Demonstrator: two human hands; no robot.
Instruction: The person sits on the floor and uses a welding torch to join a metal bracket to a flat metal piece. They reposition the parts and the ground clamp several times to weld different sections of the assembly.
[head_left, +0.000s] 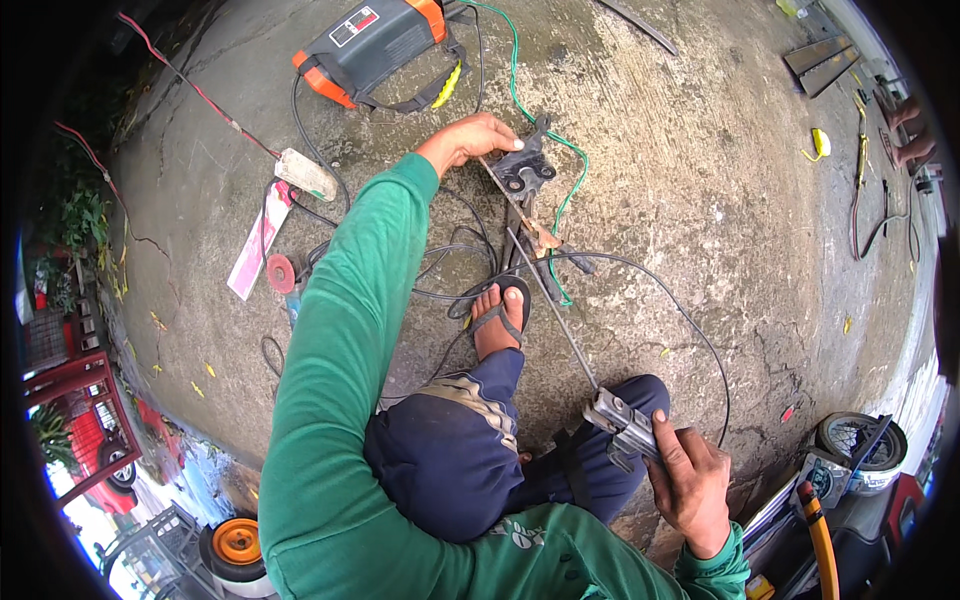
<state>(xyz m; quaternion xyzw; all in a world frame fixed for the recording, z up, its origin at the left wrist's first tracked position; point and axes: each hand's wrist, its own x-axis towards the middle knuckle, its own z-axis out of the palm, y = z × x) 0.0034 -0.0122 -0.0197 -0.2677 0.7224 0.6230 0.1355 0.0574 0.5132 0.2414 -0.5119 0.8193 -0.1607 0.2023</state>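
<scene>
My left hand is closed on a black metal bracket with round holes, thumb on its top edge, just above the ground. In my right hand is a grey welding electrode holder, gripped by its handle near my knee. A thin welding rod runs from its jaws up toward the bracket; its tip stays apart from the bracket. Below the bracket lies a rusty, clamp-like piece with dark handles. My sandalled foot is just below these parts.
A grey and orange welding machine stands at the far left. A white power strip, a reddish grinding disc, black cables and a green wire lie around. Part of another person shows at the right edge.
</scene>
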